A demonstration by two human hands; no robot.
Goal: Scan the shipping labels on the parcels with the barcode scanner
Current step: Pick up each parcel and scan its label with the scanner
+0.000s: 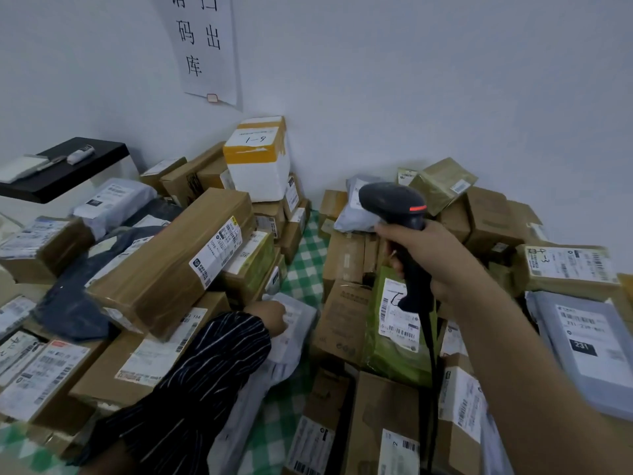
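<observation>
On the checked cloth (305, 265), mid-gap between the parcels (178, 258), the left hand (270, 317) rests on a grey mailer (291, 341) — grip unclear. Above and to its right, the right hand (431, 258) grips the barcode scanner (394, 204), nose pointing left.

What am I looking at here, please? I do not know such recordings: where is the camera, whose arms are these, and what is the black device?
No machine is here. The single picture comes from a camera worn on a person's head, looking forward and down, so both arms are that person's own. The right hand grips a black barcode scanner by its handle; its cable hangs down. The left hand, out of a striped sleeve, touches a white mailer bag; whether it grips it, I cannot tell. All around lie parcels with shipping labels: brown cartons, grey bags, a white foam box with orange tape. They lie on a green checked cloth. A paper sign hangs on the wall.
</observation>
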